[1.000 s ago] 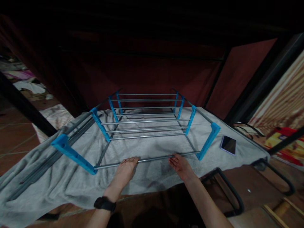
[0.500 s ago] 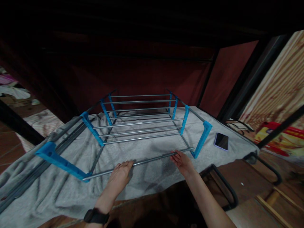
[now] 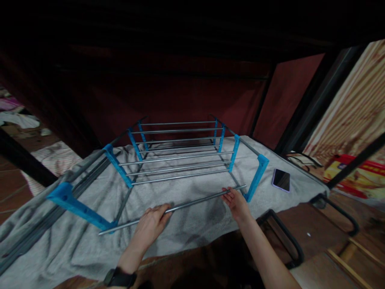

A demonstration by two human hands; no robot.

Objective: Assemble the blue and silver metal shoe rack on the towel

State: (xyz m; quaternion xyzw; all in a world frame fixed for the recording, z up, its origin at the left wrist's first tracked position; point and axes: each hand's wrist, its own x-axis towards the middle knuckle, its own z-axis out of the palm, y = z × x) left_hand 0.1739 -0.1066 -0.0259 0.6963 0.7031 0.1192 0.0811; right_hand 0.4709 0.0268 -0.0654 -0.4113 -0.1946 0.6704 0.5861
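At lower centre, the left hand (image 3: 151, 223) and right hand (image 3: 236, 204) curl fingers round a slim grey metal rod (image 3: 195, 202), probably light, stiff, best held toward both ends.

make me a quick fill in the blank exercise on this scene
1. The left hand and right hand touch the same slim grey metal rod, and a black wristwatch is on the ____ wrist.
2. The flat plastic brackets are ____ in colour.
3. In the picture, the rectangular dark-screened phone lies to the ____ of all the brackets.
4. The phone rests on soft cloth coloured ____.

Missing words: left; blue; right; grey.
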